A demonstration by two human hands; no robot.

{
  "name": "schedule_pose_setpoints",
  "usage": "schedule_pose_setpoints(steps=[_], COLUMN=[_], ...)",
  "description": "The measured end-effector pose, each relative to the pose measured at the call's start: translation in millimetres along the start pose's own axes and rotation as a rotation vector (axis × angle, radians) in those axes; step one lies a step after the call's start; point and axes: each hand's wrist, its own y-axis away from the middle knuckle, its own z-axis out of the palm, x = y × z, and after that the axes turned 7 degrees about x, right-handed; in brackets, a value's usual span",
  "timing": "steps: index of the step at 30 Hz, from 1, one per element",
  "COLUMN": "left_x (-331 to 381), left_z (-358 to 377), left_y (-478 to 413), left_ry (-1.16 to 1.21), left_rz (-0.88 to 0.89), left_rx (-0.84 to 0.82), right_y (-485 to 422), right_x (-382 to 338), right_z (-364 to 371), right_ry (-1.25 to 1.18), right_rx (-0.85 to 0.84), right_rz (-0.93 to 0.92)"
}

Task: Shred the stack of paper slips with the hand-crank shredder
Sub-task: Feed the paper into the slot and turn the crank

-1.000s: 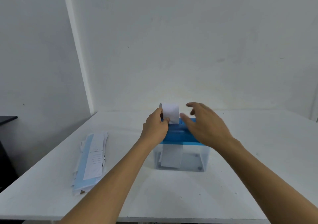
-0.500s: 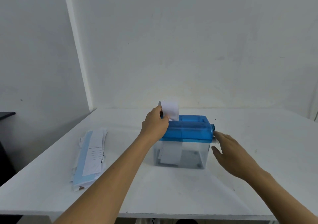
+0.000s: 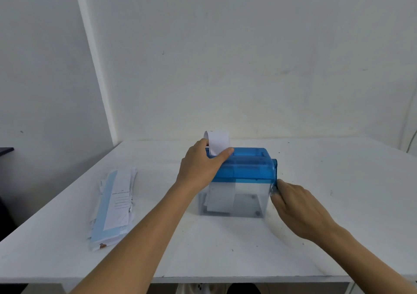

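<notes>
Blue crank (image 3: 274, 173) in right hand (image 3: 300, 205); left hand (image 3: 200, 165) pinches slip (image 3: 218, 141); stack (image 3: 115, 205) illegible.

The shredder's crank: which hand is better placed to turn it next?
Right. The right hand grips the crank on the right end of the shredder; the left hand is occupied, pinching the paper slip standing in its top.

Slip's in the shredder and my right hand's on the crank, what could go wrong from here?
Your left hand pinches the slip right at the shredder slot, so fingertips could be drawn toward the cutters. The slip curls over and sits at the slot's left end, so it may feed crooked and jam. Once your right hand turns the crank, the shredder could slide.
</notes>
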Motion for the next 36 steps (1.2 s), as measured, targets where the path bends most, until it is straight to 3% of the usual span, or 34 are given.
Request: schedule_pose_setpoints(steps=[4,11,15,18,22,26,32,36], left_x=[1.5,1.8,3.3,2.7,0.6,-1.3,1.6,5.0], left_z=[-1.2,-4.7,-7.2,-7.6,-6.2,-5.2,-5.8,-6.3], left_y=[2.1,0.8,-0.2,-0.2,-1.1,-0.9,3.5,5.1], left_ry=[0.092,0.125,0.158,0.164,0.170,0.172,0.148,0.126], left_rz=[-0.014,0.000,0.007,0.008,0.000,-0.005,-0.012,-0.003], left_rx=[0.015,0.010,-0.008,-0.005,-0.013,-0.002,0.002,-0.008], right_y=[1.8,-15.4,-25.6,-34.7,-58.2,-82.0,-74.8,-41.8], right_x=[-11.8,-30.0,-34.2,-29.8,-25.2,-12.4,4.4,7.4], right_z=[-16.4,-81.1,-114.5,-122.3,-99.7,-64.7,-8.0,13.5], right_ry=[0.029,-0.080,-0.162,-0.312,-0.328,-0.378,-0.315,-0.409], right_rx=[-0.014,-0.250,-0.218,-0.043,0.242,0.320,0.061,0.036], right_rz=[0.042,0.094,0.059,0.042,0.017,0.075,0.227,0.302])
